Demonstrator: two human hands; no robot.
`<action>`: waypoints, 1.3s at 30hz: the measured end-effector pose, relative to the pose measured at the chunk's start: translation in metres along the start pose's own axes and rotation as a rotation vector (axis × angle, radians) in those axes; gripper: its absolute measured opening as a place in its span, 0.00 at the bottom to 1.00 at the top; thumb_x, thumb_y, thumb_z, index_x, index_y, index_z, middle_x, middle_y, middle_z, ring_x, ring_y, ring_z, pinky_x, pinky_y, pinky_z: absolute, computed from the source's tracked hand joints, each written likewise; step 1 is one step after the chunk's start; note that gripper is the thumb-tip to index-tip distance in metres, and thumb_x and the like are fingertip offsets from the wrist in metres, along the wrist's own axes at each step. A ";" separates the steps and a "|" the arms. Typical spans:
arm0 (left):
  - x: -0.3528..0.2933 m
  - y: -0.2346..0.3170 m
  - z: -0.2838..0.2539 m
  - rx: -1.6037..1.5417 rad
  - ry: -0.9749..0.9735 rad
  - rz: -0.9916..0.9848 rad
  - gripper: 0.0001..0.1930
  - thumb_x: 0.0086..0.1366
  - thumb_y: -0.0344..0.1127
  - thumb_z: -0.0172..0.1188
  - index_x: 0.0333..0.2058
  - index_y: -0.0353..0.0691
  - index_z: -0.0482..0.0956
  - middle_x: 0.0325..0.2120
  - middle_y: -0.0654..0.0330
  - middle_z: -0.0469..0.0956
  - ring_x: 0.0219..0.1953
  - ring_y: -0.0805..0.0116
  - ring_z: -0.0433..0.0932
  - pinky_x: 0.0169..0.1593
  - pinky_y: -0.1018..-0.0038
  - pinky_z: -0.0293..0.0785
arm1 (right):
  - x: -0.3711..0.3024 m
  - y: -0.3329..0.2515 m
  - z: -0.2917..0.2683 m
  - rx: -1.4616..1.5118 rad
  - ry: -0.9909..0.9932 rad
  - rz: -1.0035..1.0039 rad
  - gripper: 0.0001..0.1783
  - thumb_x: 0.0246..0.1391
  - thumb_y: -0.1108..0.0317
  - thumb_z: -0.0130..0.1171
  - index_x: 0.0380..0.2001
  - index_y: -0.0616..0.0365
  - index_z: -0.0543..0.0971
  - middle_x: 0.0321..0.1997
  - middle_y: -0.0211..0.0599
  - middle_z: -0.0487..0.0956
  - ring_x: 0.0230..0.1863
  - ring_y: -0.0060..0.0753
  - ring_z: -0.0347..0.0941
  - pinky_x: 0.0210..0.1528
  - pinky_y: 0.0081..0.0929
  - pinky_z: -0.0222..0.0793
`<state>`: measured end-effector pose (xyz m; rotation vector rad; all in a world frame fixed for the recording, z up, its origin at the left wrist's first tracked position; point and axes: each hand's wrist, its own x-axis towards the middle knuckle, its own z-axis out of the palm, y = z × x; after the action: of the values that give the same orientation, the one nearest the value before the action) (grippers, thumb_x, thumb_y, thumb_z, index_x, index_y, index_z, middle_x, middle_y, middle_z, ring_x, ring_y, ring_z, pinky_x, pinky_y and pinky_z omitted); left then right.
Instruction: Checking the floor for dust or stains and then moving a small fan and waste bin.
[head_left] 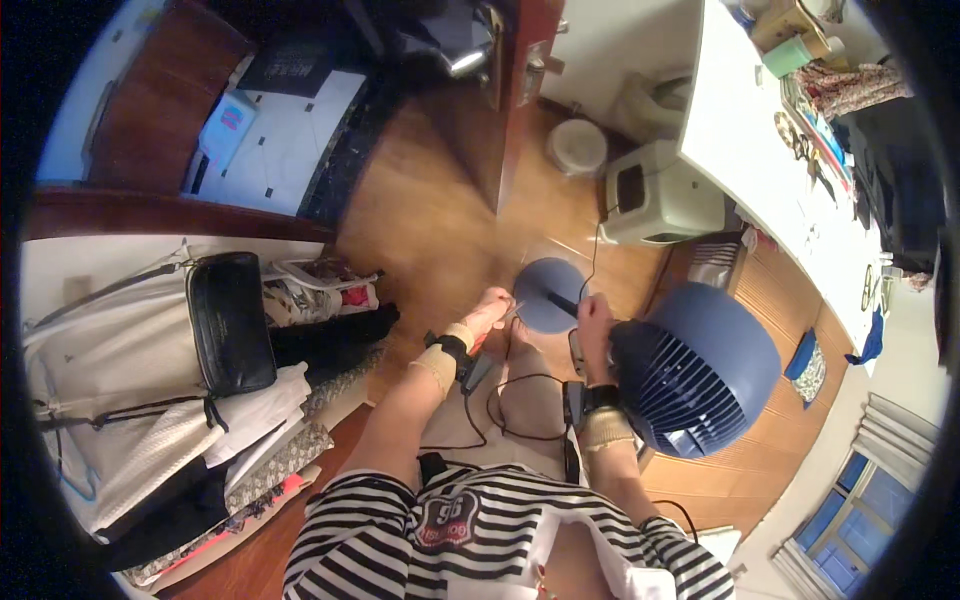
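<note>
A blue pedestal fan stands in front of me, its large round head to my right with a dark slatted back toward me. Its dark pole runs down to a round blue base on the floor. My right hand is wrapped around the pole just below the head. Beside the base, my left hand has its fingers closed near a thin light piece, too small to make out. Both wrists wear dark straps over beige bands, and dark cables hang between my arms.
A black handbag hangs at the left over piled clothes and fabric. Beyond the fan are a pale boxy bin and a white round container. A white desk with scissors edges the right; a dark red door is ahead.
</note>
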<state>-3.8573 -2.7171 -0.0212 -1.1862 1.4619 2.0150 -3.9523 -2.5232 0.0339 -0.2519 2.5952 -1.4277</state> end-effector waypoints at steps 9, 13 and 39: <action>0.023 0.017 -0.005 0.022 -0.010 0.013 0.06 0.62 0.27 0.46 0.31 0.39 0.73 0.24 0.63 0.67 0.24 0.72 0.64 0.16 0.78 0.60 | 0.036 0.016 -0.012 -0.174 0.080 0.012 0.09 0.54 0.69 0.50 0.25 0.65 0.68 0.22 0.56 0.69 0.23 0.48 0.65 0.28 0.38 0.61; 0.036 0.045 0.009 -0.035 -0.033 0.011 0.05 0.63 0.29 0.47 0.31 0.40 0.72 0.23 0.64 0.68 0.22 0.73 0.64 0.16 0.77 0.59 | 0.057 0.024 -0.005 -0.161 0.112 -0.021 0.09 0.52 0.69 0.52 0.25 0.64 0.69 0.23 0.54 0.72 0.24 0.50 0.69 0.29 0.38 0.64; 0.417 0.092 0.056 -0.066 0.000 0.287 0.07 0.67 0.28 0.43 0.33 0.36 0.71 0.21 0.62 0.68 0.15 0.75 0.60 0.12 0.79 0.54 | 0.501 0.265 0.202 -0.179 -0.061 -0.033 0.16 0.43 0.62 0.52 0.30 0.64 0.79 0.27 0.54 0.78 0.32 0.51 0.77 0.34 0.40 0.71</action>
<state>-4.1842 -2.7706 -0.2971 -1.0503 1.6566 2.2657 -4.4110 -2.6626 -0.3302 -0.3574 2.6821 -1.1781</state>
